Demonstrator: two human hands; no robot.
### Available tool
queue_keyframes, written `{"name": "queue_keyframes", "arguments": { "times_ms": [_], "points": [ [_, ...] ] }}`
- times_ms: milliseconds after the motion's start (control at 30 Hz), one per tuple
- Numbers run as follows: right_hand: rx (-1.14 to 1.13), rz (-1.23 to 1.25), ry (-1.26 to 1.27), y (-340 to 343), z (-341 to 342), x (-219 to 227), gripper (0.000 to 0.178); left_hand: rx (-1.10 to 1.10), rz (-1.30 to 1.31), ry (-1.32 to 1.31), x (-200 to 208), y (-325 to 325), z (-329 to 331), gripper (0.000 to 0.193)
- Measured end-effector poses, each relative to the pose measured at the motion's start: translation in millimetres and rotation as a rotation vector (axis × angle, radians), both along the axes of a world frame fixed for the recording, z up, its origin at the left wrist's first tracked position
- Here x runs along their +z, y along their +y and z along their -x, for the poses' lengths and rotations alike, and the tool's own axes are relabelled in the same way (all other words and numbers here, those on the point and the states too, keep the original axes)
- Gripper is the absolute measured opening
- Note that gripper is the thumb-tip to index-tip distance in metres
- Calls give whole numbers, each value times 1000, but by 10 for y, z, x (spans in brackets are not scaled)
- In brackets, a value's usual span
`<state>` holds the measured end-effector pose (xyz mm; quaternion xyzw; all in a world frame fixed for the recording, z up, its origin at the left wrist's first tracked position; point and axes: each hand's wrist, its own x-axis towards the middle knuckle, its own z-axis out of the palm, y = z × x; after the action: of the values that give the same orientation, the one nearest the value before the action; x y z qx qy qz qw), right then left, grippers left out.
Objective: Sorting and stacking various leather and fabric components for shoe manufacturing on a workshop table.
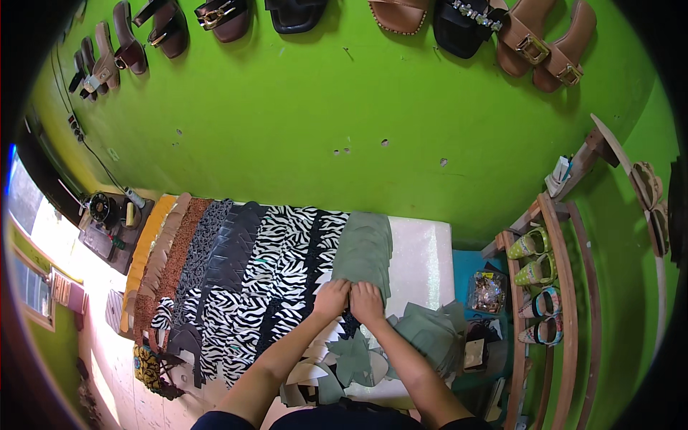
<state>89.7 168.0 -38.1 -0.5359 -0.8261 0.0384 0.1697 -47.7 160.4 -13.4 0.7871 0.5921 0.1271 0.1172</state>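
My left hand (331, 299) and my right hand (367, 302) are side by side at the near end of a row of overlapping grey-green cut pieces (362, 247). The fingers of both are curled down onto the nearest piece at its edge; my hands partly hide it. Right of my right forearm lies a loose heap of grey-green pieces (423, 333). More grey-green and pale pieces (351, 358) lie scattered between my forearms. To the left of my hands are rows of zebra-print pieces (283, 244), with a narrow black row (313, 247) among them.
Farther left run dark grey (233, 247), patterned grey, brown and yellow rows (149, 244). The white tabletop (423, 251) meets a green wall. Sandals (294, 16) hang above. A wooden rack (559, 287) with shoes stands right, near a clear bag (487, 292). A sewing machine (104, 208) sits left.
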Motion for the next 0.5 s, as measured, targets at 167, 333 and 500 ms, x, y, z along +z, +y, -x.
{"name": "queue_keyframes", "arguments": {
  "times_ms": [167,333,500],
  "points": [
    [199,-80,-7,-84,-92,-178,43,-85,-114,208,-340,-141,142,50],
    [62,89,-83,-144,-239,-198,52,-67,-20,356,-272,-217,118,59],
    [39,131,-86,-168,-294,-156,53,-30,21,329,-283,-219,99,63]
  ]
}}
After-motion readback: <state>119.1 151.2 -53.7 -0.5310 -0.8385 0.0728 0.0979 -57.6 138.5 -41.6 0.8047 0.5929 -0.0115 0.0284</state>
